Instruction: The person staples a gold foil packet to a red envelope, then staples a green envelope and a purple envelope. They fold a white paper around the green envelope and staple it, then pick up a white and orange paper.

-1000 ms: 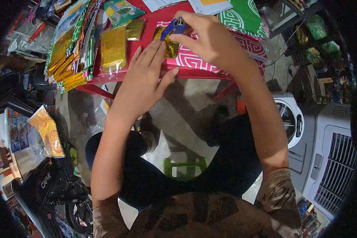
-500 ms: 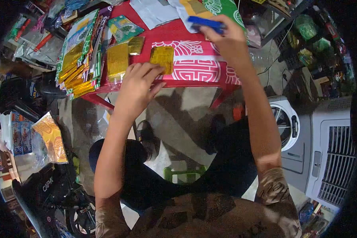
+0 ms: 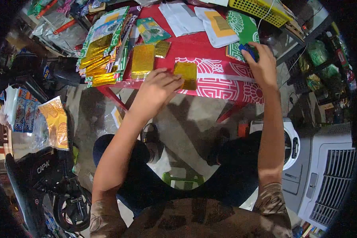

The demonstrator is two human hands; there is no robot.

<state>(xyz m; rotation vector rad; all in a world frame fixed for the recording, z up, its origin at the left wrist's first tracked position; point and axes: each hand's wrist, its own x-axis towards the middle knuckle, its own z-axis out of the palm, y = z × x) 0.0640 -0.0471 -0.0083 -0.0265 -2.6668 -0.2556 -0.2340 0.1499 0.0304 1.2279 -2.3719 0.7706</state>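
Observation:
A pink and white patterned paper (image 3: pixel 218 88) lies along the near edge of the red table (image 3: pixel 192 44). On its left end rests a gold foil sheet (image 3: pixel 188 76). My left hand (image 3: pixel 159 88) is at that sheet's left edge, with curled fingers pressed on it; its thumb is mostly hidden. My right hand (image 3: pixel 264 65) is closed around a blue stapler (image 3: pixel 245 48), partly covered by the fingers. The stapler is over the near end of a stack of green patterned papers (image 3: pixel 242 27).
Left on the table are a tall pile of papers with gold sheets (image 3: pixel 103 55), a wrapped gold stack (image 3: pixel 142 60) and a green printed packet (image 3: pixel 151 30). White packets (image 3: pixel 181 19) lie at the back. A yellow basket (image 3: pixel 261 14) stands behind. A grey air cooler (image 3: pixel 329 174) is at right.
My right hand has moved the blue stapler right, from above the pink paper to the green stack. My left hand stays by the gold sheet. The view has shifted, so the table appears lower and farther right.

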